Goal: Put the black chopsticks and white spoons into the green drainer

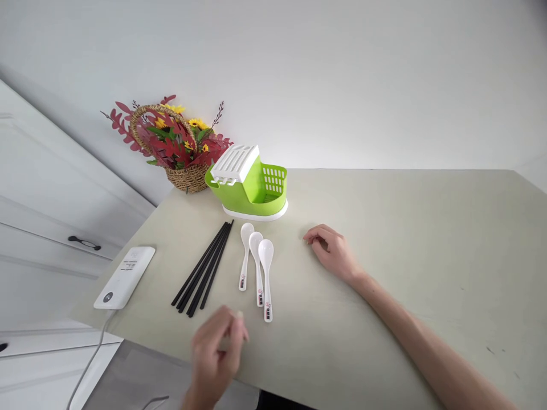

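Note:
Three white spoons (266,267) lie side by side, bowls pointing away from me, with dark printing on their handle ends. Left of them is a loose bundle of several black chopsticks (203,273). My left hand (217,353) hovers near the table's front edge, just short of the spoon handles; its fingers are curled in, slightly blurred, and I see nothing in them. On the tabletop to the right of the spoons rests my right hand (331,250), loosely closed with nothing in it. Behind the spoons stands a green utensil holder (239,196) with a white slotted top, hooks and base.
A woven basket (188,177) of red leaves and yellow flowers stands at the back left. A white power strip or similar device (126,276) lies at the left edge, its cable (92,359) hanging down. White cabinets (51,193) border the pale table (405,239).

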